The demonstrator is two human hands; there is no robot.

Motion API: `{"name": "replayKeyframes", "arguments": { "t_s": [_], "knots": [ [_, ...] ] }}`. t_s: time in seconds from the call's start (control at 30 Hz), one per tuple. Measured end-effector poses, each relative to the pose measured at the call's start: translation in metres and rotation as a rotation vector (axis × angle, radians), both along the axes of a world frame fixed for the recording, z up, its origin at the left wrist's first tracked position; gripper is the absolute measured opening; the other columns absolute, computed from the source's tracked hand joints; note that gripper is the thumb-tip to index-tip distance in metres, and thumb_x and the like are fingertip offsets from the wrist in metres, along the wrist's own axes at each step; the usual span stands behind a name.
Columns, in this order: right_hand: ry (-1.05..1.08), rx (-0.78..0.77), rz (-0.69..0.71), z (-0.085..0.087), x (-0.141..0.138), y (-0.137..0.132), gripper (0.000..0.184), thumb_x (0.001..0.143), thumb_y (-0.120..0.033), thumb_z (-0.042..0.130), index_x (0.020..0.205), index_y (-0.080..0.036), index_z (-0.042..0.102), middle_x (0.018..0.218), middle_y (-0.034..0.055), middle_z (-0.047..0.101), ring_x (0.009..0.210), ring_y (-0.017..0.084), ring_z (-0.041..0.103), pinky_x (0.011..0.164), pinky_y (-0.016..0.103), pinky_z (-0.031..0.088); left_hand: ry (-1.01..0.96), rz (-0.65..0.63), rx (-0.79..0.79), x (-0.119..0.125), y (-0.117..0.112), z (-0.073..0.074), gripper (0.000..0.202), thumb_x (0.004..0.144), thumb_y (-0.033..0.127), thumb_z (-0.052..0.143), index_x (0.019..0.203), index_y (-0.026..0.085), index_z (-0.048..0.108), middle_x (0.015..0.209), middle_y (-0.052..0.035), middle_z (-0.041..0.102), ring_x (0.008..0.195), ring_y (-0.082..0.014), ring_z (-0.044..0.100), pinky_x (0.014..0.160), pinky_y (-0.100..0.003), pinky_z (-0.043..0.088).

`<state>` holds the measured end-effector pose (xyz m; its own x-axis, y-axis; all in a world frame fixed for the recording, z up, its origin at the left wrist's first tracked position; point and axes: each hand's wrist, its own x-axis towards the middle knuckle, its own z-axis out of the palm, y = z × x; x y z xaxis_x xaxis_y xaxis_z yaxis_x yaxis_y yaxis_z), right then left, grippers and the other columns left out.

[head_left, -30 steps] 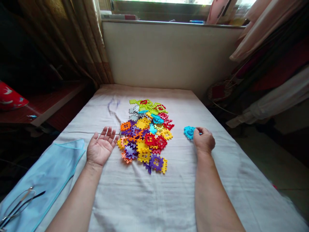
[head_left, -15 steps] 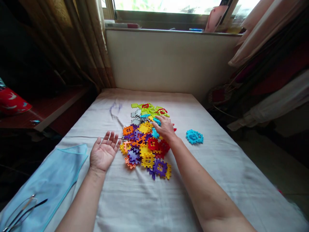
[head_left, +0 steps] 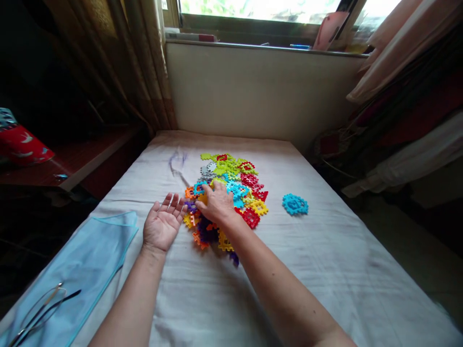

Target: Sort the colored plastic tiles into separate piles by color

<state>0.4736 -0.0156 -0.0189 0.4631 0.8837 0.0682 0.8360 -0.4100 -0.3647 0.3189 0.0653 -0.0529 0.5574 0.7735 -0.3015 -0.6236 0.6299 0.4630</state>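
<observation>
My left hand (head_left: 163, 226) lies palm up on the sheet at the left edge of a heap of notched plastic building tiles, fingers apart and holding nothing. Over the heap, my right hand (head_left: 218, 202) reaches leftward with a blue building tile (head_left: 199, 188) at its fingertips. More blue tiles (head_left: 237, 190) lie just right of that hand. Lime green tiles (head_left: 227, 167) are at the far end, red tiles (head_left: 250, 218) on the right, orange tiles (head_left: 200, 240) and purple tiles at the near left. My right hand and forearm hide part of the heap.
A separate cluster of blue tiles (head_left: 295, 205) sits right of the heap. On the left, glasses (head_left: 47, 308) rest on a light blue cloth (head_left: 97, 255). A low wall (head_left: 253, 91) with a window stands beyond the bed's far edge; a red container (head_left: 23, 144) is at far left.
My right hand has moved left and nearer across the heap, bringing a blue tile towards my left hand. The left hand stays palm up. The view has shifted slightly.
</observation>
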Motion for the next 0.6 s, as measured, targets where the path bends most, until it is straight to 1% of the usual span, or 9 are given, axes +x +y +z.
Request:
{"name": "replayKeyframes", "arguments": {
  "t_s": [0.07,0.13,0.23,0.27,0.33,0.4,0.43,0.53,0.6],
  "knots": [
    [0.005,0.018,0.072,0.000,-0.020,0.000,0.055,0.087,-0.048,0.056,0.138,-0.028,0.050,0.151,0.0148,0.038,0.138,0.036,0.034,0.101,0.058,0.039,-0.008,0.003,0.012,-0.001,0.000,0.000,0.035,0.097,0.033,0.037,0.106,0.016,0.066,0.106,-0.0097,0.072,0.106,-0.0234,0.067,0.092,-0.040,0.055],
    [0.024,0.031,0.149,0.001,-0.033,-0.001,0.055,0.088,-0.045,0.055,0.139,-0.026,0.049,0.151,0.0157,0.039,0.137,0.034,0.036,0.101,0.053,0.041,-0.024,0.012,0.019,-0.002,0.001,-0.001,0.034,0.096,0.033,0.039,0.106,0.015,0.066,0.106,-0.0107,0.072,0.107,-0.0239,0.067,0.091,-0.040,0.055],
    [0.018,0.093,0.205,0.003,-0.035,-0.008,0.054,0.089,-0.042,0.055,0.140,-0.027,0.048,0.150,0.0128,0.041,0.136,0.029,0.039,0.103,0.046,0.041,-0.039,0.021,0.020,-0.003,0.000,-0.001,0.034,0.096,0.033,0.039,0.106,0.015,0.066,0.106,-0.0106,0.072,0.106,-0.0240,0.067,0.090,-0.040,0.056],
    [0.001,0.115,0.202,0.004,-0.031,-0.014,0.052,0.090,-0.041,0.054,0.140,-0.027,0.049,0.149,0.0112,0.043,0.135,0.027,0.040,0.104,0.046,0.040,-0.037,0.022,0.020,-0.002,0.000,0.000,0.034,0.096,0.033,0.038,0.106,0.015,0.066,0.106,-0.0102,0.072,0.106,-0.0239,0.067,0.090,-0.039,0.056],
    [-0.038,0.114,0.176,0.004,-0.018,-0.028,0.046,0.090,-0.042,0.055,0.134,-0.028,0.055,0.144,0.0089,0.050,0.133,0.027,0.042,0.107,0.049,0.037,-0.027,0.023,0.021,-0.001,-0.001,0.001,0.035,0.096,0.034,0.038,0.106,0.015,0.066,0.106,-0.0097,0.072,0.106,-0.0236,0.067,0.090,-0.039,0.056],
    [-0.054,0.046,0.161,0.002,-0.002,-0.048,0.040,0.088,-0.044,0.059,0.125,-0.029,0.063,0.138,0.0081,0.056,0.130,0.029,0.045,0.106,0.053,0.036,-0.017,0.025,0.020,0.000,-0.002,0.002,0.035,0.096,0.034,0.038,0.106,0.015,0.066,0.105,-0.0096,0.072,0.105,-0.0231,0.067,0.090,-0.039,0.055],
    [-0.044,0.007,0.172,0.001,0.006,-0.058,0.037,0.087,-0.043,0.061,0.120,-0.029,0.066,0.135,0.0079,0.058,0.128,0.029,0.047,0.106,0.052,0.037,-0.013,0.027,0.019,0.000,-0.002,0.002,0.034,0.096,0.034,0.039,0.106,0.015,0.066,0.105,-0.0095,0.072,0.105,-0.0227,0.067,0.090,-0.039,0.055],
    [0.052,-0.037,0.241,-0.004,0.030,-0.083,0.031,0.086,-0.042,0.064,0.112,-0.028,0.071,0.127,0.0071,0.064,0.121,0.025,0.055,0.104,0.043,0.041,-0.003,0.021,0.022,0.000,-0.002,0.003,0.033,0.096,0.035,0.041,0.106,0.016,0.066,0.106,-0.0090,0.072,0.104,-0.0218,0.067,0.091,-0.039,0.054],
    [0.120,0.024,0.252,-0.005,0.048,-0.092,0.031,0.087,-0.041,0.063,0.112,-0.026,0.072,0.126,0.0079,0.065,0.119,0.023,0.058,0.103,0.038,0.043,0.003,0.015,0.026,0.000,-0.002,0.002,0.032,0.096,0.036,0.042,0.105,0.017,0.066,0.106,-0.0088,0.072,0.104,-0.0215,0.067,0.092,-0.040,0.053]
  ]
}}
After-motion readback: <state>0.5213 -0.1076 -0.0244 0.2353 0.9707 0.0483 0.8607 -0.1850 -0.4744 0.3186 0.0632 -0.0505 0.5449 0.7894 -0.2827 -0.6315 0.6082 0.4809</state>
